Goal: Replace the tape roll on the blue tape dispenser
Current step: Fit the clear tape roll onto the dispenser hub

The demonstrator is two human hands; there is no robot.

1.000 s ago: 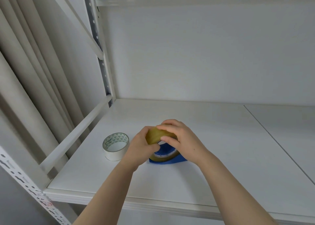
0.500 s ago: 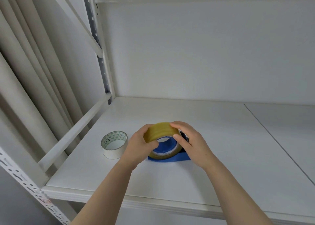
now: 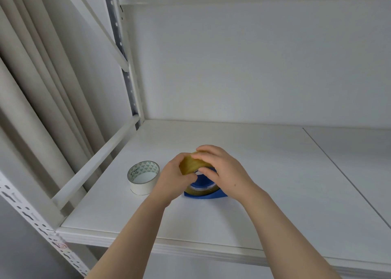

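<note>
On the white shelf [image 3: 275,194], left of centre: the blue tape dispenser [image 3: 208,195] stands on its base with a yellowish tape roll [image 3: 190,165] upright on it. Both hands grip this roll. The left hand [image 3: 172,180] curls round its left side; the right hand [image 3: 224,170] has fingers over the top and thumb at the core. A white tape roll [image 3: 142,178] lies flat just beside the left hand.
</note>
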